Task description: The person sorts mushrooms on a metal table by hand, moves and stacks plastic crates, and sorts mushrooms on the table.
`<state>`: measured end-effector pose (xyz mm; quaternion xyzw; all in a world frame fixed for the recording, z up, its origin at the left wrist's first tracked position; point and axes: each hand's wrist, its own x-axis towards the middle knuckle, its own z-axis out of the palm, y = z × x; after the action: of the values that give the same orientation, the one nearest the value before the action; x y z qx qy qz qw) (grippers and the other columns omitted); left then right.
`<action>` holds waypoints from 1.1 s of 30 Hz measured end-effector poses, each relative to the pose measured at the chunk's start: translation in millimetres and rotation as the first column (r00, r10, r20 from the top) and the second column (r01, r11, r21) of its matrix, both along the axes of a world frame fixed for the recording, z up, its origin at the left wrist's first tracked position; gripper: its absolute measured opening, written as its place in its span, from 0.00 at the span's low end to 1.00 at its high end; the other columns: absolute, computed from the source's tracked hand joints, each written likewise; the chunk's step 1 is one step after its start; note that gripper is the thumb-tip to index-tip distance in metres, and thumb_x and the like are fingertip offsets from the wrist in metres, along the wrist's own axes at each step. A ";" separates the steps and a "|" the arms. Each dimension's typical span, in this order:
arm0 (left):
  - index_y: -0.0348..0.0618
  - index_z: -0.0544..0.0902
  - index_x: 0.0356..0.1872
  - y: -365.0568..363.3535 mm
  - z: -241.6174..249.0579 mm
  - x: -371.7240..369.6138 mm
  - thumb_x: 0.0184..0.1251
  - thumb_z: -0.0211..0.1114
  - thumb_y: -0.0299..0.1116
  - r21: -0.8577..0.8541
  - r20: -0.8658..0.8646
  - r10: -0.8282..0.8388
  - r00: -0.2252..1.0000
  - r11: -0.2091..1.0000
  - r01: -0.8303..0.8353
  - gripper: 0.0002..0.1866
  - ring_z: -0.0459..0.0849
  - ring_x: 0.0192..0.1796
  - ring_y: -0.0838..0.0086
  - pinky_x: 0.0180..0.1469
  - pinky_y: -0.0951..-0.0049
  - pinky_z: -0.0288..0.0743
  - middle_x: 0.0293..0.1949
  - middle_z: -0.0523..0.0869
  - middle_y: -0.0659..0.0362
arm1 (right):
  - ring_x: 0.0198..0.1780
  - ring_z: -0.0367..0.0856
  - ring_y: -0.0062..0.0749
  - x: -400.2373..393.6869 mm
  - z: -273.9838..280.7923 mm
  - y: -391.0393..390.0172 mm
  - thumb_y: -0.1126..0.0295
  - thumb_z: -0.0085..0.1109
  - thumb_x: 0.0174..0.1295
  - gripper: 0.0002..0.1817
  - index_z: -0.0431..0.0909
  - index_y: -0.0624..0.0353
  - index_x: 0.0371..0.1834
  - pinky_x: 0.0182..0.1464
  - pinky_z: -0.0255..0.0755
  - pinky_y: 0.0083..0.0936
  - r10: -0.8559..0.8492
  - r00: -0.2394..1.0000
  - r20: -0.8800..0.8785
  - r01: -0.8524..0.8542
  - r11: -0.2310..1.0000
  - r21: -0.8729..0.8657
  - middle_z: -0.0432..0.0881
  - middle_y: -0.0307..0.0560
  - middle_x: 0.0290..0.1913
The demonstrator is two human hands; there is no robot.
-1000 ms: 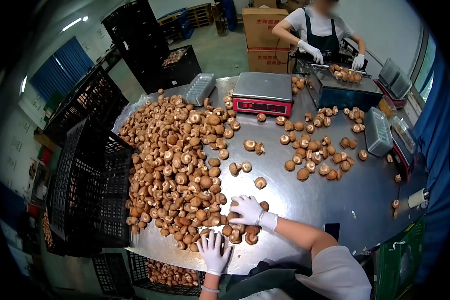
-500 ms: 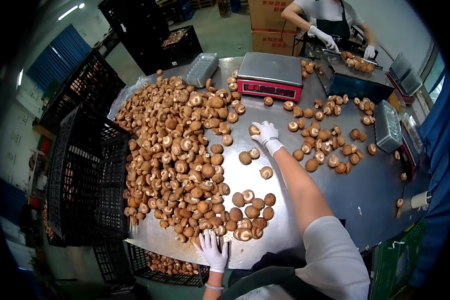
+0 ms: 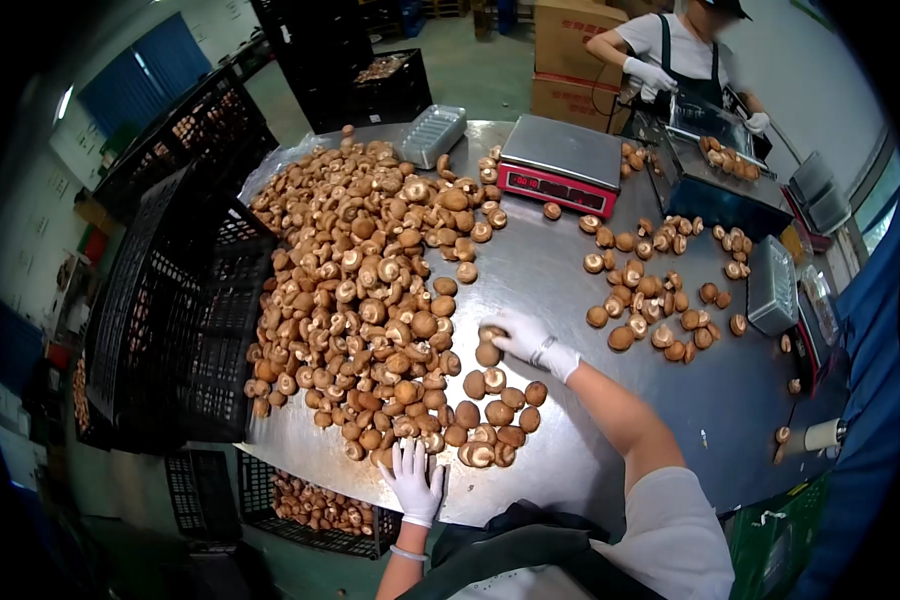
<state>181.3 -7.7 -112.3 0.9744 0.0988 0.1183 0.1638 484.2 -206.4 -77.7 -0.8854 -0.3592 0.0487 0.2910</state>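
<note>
My right hand (image 3: 523, 338), in a white glove, is over the bare metal at mid-table. Its fingers are curled on a shiitake mushroom (image 3: 491, 332), partly covered by them. Another brown mushroom (image 3: 487, 354) lies just below the fingertips. Nearer me sits a loose group of mushrooms (image 3: 498, 411), some caps up, some stems up. My left hand (image 3: 413, 487), also gloved, rests at the near table edge with fingers spread. Its fingertips touch the lower end of the large mushroom pile (image 3: 370, 290) and hold nothing.
A red scale (image 3: 560, 165) stands at the back, with scattered mushrooms (image 3: 640, 295) to the right. Clear plastic trays (image 3: 773, 285) lie at the right and back. Black crates (image 3: 185, 310) line the left side. Across the table, a gloved co-worker handles a tray of mushrooms (image 3: 730, 158).
My right hand has come toward me from near the scale, bringing a mushroom beside the loose ones. My left hand stays by the pile. The view has shifted slightly; the co-worker's hand has lifted.
</note>
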 end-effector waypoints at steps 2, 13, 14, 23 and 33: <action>0.44 0.71 0.61 -0.8 2.0 0.7 0.58 0.63 0.45 0.003 0.000 0.003 1.000 1.000 -0.003 0.30 0.58 0.70 0.52 0.69 0.37 0.38 0.64 0.69 0.54 | 0.43 0.77 0.40 -34.8 9.0 -0.4 0.67 0.60 0.53 0.21 0.76 0.39 0.53 0.44 0.74 0.34 0.009 0.996 -0.089 -0.009 1.000 0.007 0.75 0.44 0.42; 0.40 0.78 0.52 -10.8 43.8 -18.0 0.61 0.62 0.33 -0.376 0.179 0.025 0.983 0.925 0.045 0.19 0.72 0.60 0.52 0.62 0.55 0.63 0.57 0.76 0.49 | 0.43 0.79 0.42 -126.7 39.3 -6.1 0.63 0.59 0.59 0.20 0.74 0.50 0.56 0.48 0.74 0.31 0.027 0.999 0.027 -0.033 0.967 0.254 0.76 0.48 0.49; 0.38 0.78 0.51 -14.4 47.6 -20.8 0.62 0.61 0.31 -0.593 0.142 0.065 0.988 0.804 0.033 0.17 0.77 0.55 0.55 0.58 0.61 0.70 0.56 0.76 0.49 | 0.44 0.79 0.41 -141.7 37.7 2.6 0.63 0.59 0.59 0.21 0.74 0.54 0.56 0.48 0.73 0.30 0.026 0.996 -0.086 0.002 0.949 0.314 0.77 0.49 0.47; 0.37 0.75 0.54 8.0 64.2 -56.5 0.73 0.51 0.45 -0.903 -0.006 0.292 0.956 -0.413 0.120 0.21 0.78 0.45 0.70 0.50 0.67 0.74 0.47 0.80 0.50 | 0.60 0.70 0.49 -185.4 32.8 47.1 0.57 0.59 0.60 0.26 0.72 0.57 0.58 0.62 0.66 0.36 0.359 0.931 0.065 -0.362 0.884 0.295 0.71 0.57 0.59; 0.48 0.71 0.55 139.2 -31.8 -153.9 0.70 0.54 0.49 -0.914 -0.252 0.885 0.392 -0.351 0.205 0.20 0.67 0.64 0.62 0.66 0.60 0.58 0.54 0.75 0.59 | 0.44 0.80 0.43 -64.7 8.0 -18.1 0.70 0.58 0.57 0.15 0.79 0.55 0.48 0.49 0.74 0.30 -0.176 0.978 -0.115 0.203 0.934 0.295 0.79 0.50 0.41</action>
<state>27.3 131.5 -144.2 0.2119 0.4544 0.4144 0.7595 419.6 -224.5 -69.6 -0.8574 -0.2622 0.0029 0.4428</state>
